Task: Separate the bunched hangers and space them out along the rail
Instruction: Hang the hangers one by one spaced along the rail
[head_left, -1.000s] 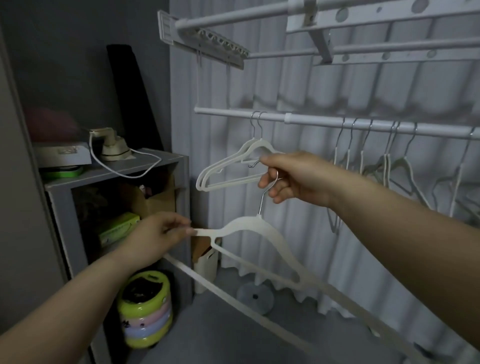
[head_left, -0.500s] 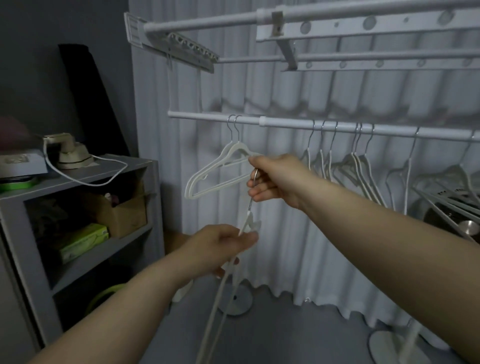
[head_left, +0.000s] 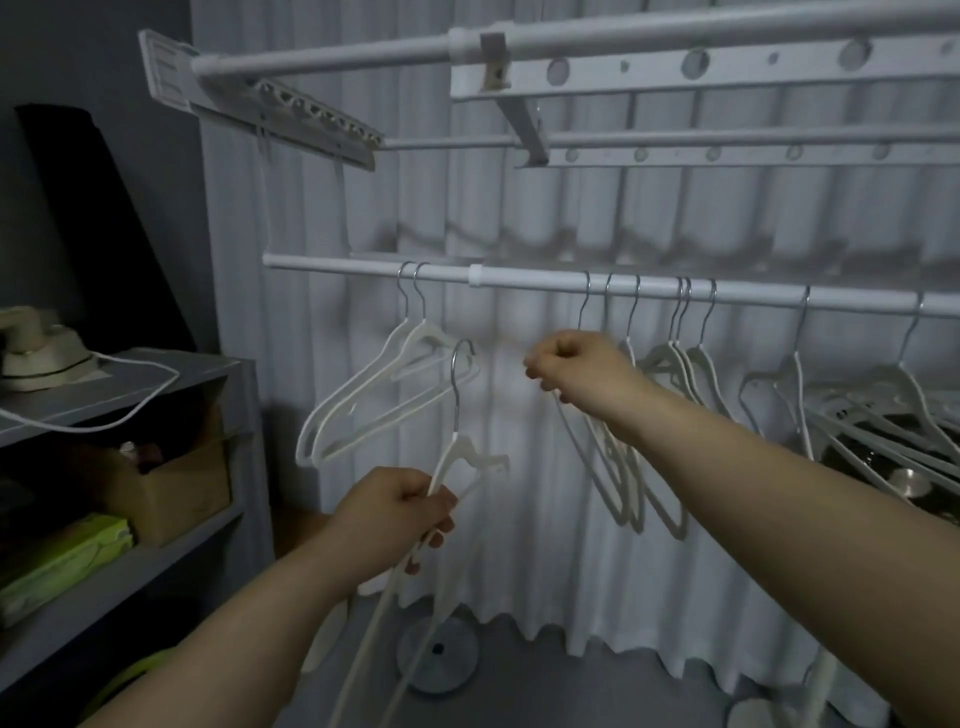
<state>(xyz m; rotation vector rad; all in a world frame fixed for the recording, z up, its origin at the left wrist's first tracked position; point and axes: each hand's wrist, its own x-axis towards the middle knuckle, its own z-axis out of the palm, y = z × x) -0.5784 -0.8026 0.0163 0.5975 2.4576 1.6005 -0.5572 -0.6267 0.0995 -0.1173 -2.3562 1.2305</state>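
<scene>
Two hangers (head_left: 420, 333) at rail (head_left: 519, 279) left end; one loose hanger (head_left: 460, 449) clamped in left grip (head_left: 395, 514); right grip (head_left: 576, 364) curled, contents unclear.

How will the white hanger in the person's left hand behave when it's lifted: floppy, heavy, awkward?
Probably stiff: the hanger keeps its shape though the left hand grips it at one spot below the neck. Likely light, since one hand holds it up. Its thin metal hook may snag on the hung hangers by the rail.
</scene>
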